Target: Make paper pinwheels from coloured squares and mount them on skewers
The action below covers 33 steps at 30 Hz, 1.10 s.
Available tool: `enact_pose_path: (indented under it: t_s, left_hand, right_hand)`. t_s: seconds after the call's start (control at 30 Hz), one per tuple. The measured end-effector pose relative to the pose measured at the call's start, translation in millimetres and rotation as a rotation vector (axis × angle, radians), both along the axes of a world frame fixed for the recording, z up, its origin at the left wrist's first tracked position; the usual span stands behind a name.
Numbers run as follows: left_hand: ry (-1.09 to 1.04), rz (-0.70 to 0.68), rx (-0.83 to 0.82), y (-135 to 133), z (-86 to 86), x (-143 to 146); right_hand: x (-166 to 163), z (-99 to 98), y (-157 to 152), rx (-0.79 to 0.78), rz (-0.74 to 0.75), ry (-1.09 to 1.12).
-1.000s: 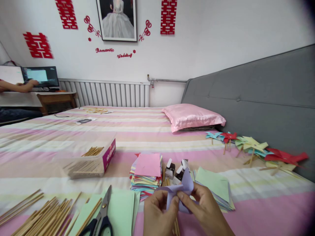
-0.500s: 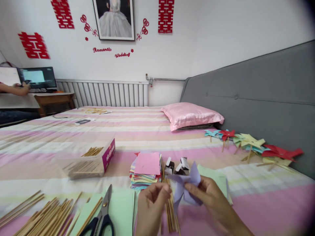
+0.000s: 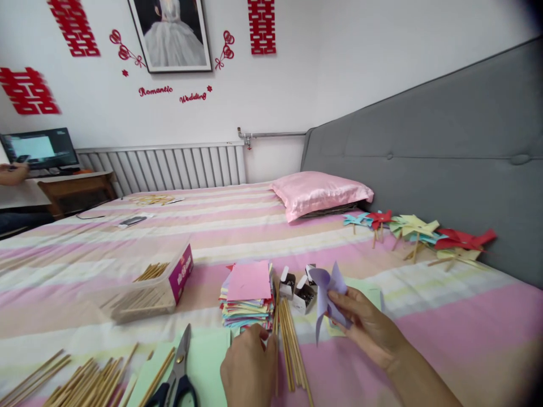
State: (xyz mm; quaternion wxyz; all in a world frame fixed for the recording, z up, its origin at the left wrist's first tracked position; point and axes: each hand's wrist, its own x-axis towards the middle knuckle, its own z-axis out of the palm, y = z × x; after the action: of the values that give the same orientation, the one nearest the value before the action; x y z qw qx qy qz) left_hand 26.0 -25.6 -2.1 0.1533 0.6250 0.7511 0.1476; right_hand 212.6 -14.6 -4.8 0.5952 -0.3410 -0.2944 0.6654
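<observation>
We grasp a lilac paper pinwheel [image 3: 326,294] in our right hand [image 3: 369,325], pinched between thumb and fingers, above a striped bedspread [image 3: 445,322]. Our left hand [image 3: 248,364] is down beside a row of slender wooden sticks [image 3: 292,346], its back facing up and its fingers bent close to the nearest one; we cannot tell whether they have closed on it. Just beyond that hand we have a stack of colored paper squares [image 3: 249,282], a pink one on top, and to its right small open boxes [image 3: 303,302] with dark contents. Pale green paper [image 3: 374,294] lies partly hidden behind our right hand. On our left, dark-handled scissors [image 3: 180,359] rest on light green sheets [image 3: 212,362] near a loose heap of sticks [image 3: 87,384], while more fill part of a clear plastic tub [image 3: 181,274] with a purple label. On our right, pinwheels in blue, red and pale yellow [image 3: 416,226] lie along the gray headboard [image 3: 432,147], near a pink satin pillow [image 3: 320,195]. In the background, we see another person's arm [image 3: 12,176] at a desk [image 3: 70,181] with a monitor [image 3: 40,148], a white radiator [image 3: 169,167], and, on the wall [image 3: 292,96], a framed picture [image 3: 173,45] above red lettering [image 3: 155,90] that reads "Romantic Wedding"
</observation>
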Motion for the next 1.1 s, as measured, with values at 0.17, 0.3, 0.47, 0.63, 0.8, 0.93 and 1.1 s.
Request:
enact_pose_path:
  t_s: [0.17, 0.3, 0.47, 0.63, 0.8, 0.93, 1.1]
  left_hand:
    - [-0.018, -0.080, -0.012, 2, -5.4, 0]
    - [-0.059, -0.090, -0.021, 4, -9.0, -1]
    - [-0.028, -0.026, 0.027, 6, -18.5, -1]
    - [-0.322, -0.174, 0.081, 5, -19.4, 3]
    - [-0.627, -0.395, 0.065, 0, -8.2, 9]
    - [-0.713, -0.481, 0.097, -3, -3.6, 12]
    - [-0.696, -0.535, 0.055, -7, 1.8, 16]
  right_hand:
    - [1, -1.8, 1, -0.001, 0.007, -0.021]
    - [1, -0.8, 1, -0.009, 0.020, 0.001]
    - [2, 2.1, -1, -0.014, 0.009, 0.088]
    - [5, -4.9, 2, 0.008, 0.016, 0.196]
    - [7, -12.5, 6, 0.082, 0.079, 0.376]
    - [9, -12.0, 4, 0.082, 0.087, 0.442]
    - [8, -11.2, -1, 0.073, 0.061, 0.404]
